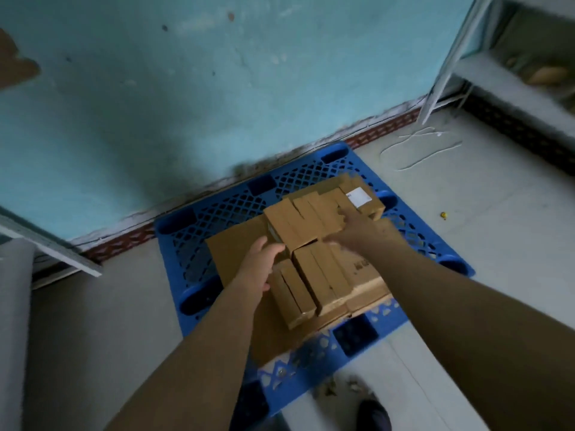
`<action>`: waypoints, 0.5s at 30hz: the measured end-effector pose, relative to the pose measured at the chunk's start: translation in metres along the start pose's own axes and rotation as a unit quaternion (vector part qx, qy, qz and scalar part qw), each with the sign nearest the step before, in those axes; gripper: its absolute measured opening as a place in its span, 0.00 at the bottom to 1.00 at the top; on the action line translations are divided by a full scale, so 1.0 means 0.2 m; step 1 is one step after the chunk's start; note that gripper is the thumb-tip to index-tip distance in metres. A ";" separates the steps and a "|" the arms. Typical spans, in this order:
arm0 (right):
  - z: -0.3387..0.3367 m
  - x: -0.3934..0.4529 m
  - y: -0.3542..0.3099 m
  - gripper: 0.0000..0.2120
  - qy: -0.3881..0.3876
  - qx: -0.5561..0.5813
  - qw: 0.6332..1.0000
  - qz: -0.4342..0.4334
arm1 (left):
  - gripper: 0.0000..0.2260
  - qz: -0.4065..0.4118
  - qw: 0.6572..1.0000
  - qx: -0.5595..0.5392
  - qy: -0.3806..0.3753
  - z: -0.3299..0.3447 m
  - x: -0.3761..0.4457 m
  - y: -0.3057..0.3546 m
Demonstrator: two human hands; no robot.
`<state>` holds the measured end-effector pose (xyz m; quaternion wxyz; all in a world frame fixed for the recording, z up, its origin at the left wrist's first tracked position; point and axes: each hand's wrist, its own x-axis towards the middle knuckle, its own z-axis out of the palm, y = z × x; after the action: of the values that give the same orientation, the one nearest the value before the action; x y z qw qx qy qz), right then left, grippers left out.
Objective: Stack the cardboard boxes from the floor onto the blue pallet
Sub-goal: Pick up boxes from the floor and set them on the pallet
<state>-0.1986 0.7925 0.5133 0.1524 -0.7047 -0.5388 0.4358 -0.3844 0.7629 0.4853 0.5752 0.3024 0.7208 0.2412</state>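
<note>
While both hands work at stack, several cardboard boxes (314,259) already sit on blue pallet (199,231), atop flat cardboard sheet (233,253) near pallet middle. Labelled box (361,199) lies at stack's far right side. Left hand (263,264) is pressed against stack's left side, fingers partly curled; actual grip cannot be told. Right hand (351,233) is blurred on upper box; grip cannot be told. No boxes seen on floor beside pallet; task judged near done, only squaring-up left.
</note>
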 end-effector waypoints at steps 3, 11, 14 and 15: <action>-0.30 -0.28 -0.13 0.38 0.096 0.016 0.995 -0.013 | 0.26 0.090 0.995 0.029 -0.033 -0.01 -0.23 0.26; -0.66 -1.03 -0.03 0.33 0.299 0.223 0.928 0.024 | 0.27 0.229 0.948 0.122 -0.182 0.28 -0.79 0.59; -0.73 -1.33 0.14 0.33 0.355 0.265 0.895 0.053 | 0.25 0.269 0.921 0.167 -0.229 0.49 -1.01 0.59; -0.76 -1.44 0.22 0.33 0.377 0.274 0.882 0.064 | 0.25 0.281 0.911 0.174 -0.247 0.58 -1.08 0.58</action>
<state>-0.0643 0.5589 0.7001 0.5031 -0.7785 -0.2535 0.2766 -0.2202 0.6899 0.6880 0.5820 0.6376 0.4710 0.1815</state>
